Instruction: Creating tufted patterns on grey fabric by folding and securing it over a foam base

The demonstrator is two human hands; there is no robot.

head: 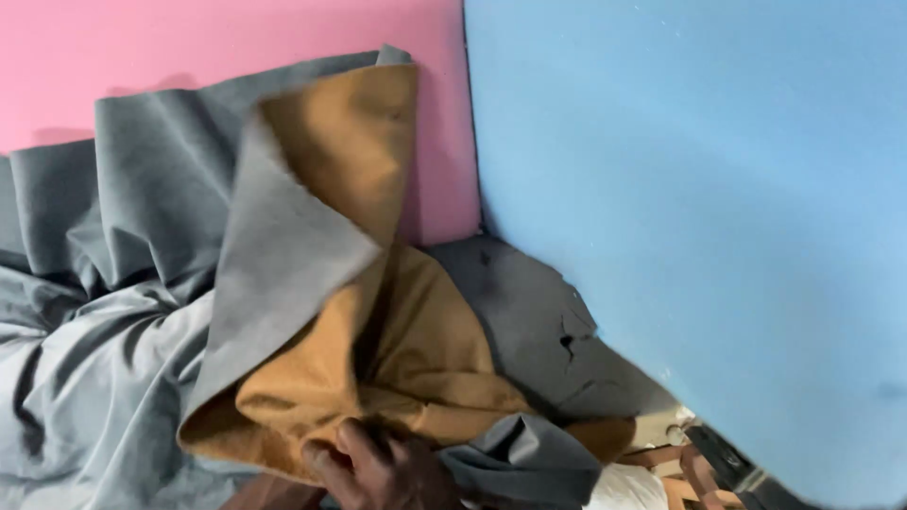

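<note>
Fabric piece [378,359], tan w/ grey backing, lies on crumpled grey cloth [104,312] over a pink sheet [189,42], blue sheet [709,208] at right. Long axis runs bottom to top, tip upward; one hand [383,472], can't tell which, fingers closed on its lower edge.

One bare hand [383,467] visible, fingers only; no sleeve showing; which hand unclear.
</note>
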